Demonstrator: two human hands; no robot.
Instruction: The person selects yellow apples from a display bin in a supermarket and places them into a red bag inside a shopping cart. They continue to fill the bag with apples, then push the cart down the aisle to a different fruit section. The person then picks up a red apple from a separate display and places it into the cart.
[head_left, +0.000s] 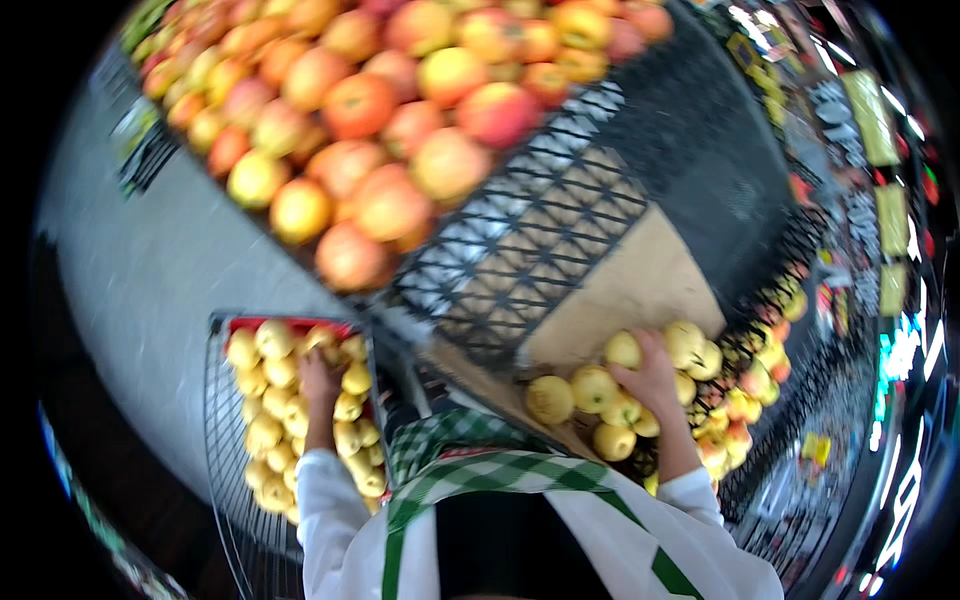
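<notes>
My left hand (321, 373) reaches down among yellow apples (279, 401) heaped in a shopping cart (225, 427). Its fingertips touch an apple (321, 337) near the cart's red edge; blur hides whether they grip it. On the right, my right hand (649, 369) is around a pale yellow apple (622, 349), with the thumb on its near side and the fingers beyond. Other yellow apples (594, 388) lie about this hand, on and beside a sheet of brown cardboard (630, 281) in the display.
Red-orange fruit (420, 195), possibly apples, forms a large pile ahead. A black plastic lattice crate (517, 240) stands between it and the cardboard. More red-yellow apples (739, 420) lie beyond a black mesh divider at right. Grey floor (172, 247) shows at left.
</notes>
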